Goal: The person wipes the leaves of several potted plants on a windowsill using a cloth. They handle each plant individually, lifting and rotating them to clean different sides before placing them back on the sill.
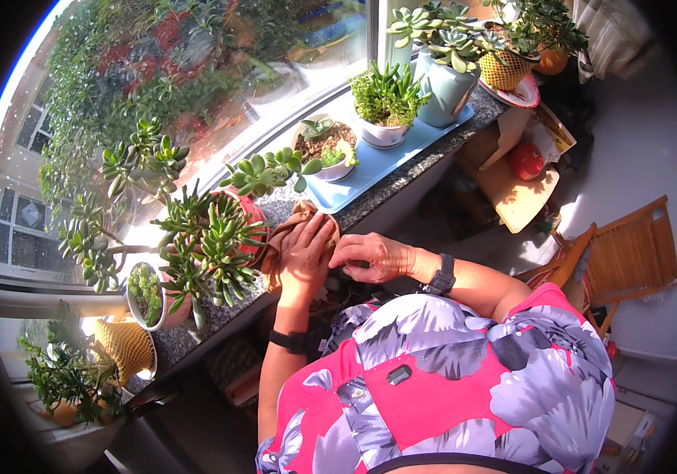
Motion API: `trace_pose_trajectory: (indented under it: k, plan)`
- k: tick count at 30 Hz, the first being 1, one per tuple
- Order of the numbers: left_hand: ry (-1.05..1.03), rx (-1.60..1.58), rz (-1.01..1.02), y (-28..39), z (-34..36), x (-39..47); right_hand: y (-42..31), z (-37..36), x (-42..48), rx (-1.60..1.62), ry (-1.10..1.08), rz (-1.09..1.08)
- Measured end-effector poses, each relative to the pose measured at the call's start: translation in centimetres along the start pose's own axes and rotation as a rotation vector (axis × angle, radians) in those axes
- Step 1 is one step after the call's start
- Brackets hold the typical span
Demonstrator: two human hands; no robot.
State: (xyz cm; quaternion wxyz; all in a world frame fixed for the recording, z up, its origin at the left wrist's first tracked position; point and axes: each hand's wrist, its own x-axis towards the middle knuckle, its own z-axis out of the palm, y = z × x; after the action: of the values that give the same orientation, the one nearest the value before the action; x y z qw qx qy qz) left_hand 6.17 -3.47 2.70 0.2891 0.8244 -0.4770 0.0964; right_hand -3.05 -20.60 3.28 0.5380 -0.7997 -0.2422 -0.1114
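Observation:
My left hand presses down on a crumpled brown cloth at the edge of the granite windowsill. Just to its right is my right hand, loosely curled, with a gap between thumb and fingers and nothing visible in it. Its fingertips are close beside the left hand; whether they touch it is unclear. Left of the cloth, a red pot stands partly hidden by a succulent with finger-like leaves. Beyond the cloth, a light blue tray carries potted succulents.
A white bowl-shaped pot, a smaller white pot and a tall pale blue pot stand on the tray. Branches of a jade plant spread near the window glass. A wooden folding chair stands to the right.

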Motion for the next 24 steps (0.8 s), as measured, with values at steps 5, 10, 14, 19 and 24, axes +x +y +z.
trace_pose_trajectory:
  k: [5,10,14,19,24]
  plan:
    - [-0.024,-0.051,0.012,-0.2,-0.6,0.0,0.3,-0.4,-0.6,0.020,-0.299,0.224]
    - [-0.110,-0.147,-0.009,-0.1,-1.5,0.4,1.6,0.8,-1.7,0.170,-0.486,0.458]
    - [-0.242,-0.148,0.015,-0.3,-1.8,0.4,2.1,1.4,-1.0,0.428,-0.342,0.439]
    - [-0.386,-0.110,0.099,0.6,-2.4,0.3,3.4,2.6,-1.4,0.544,-0.119,0.374]
    - [-0.400,-0.360,0.184,0.4,-2.1,0.2,2.7,2.5,-1.7,0.758,0.096,0.527]
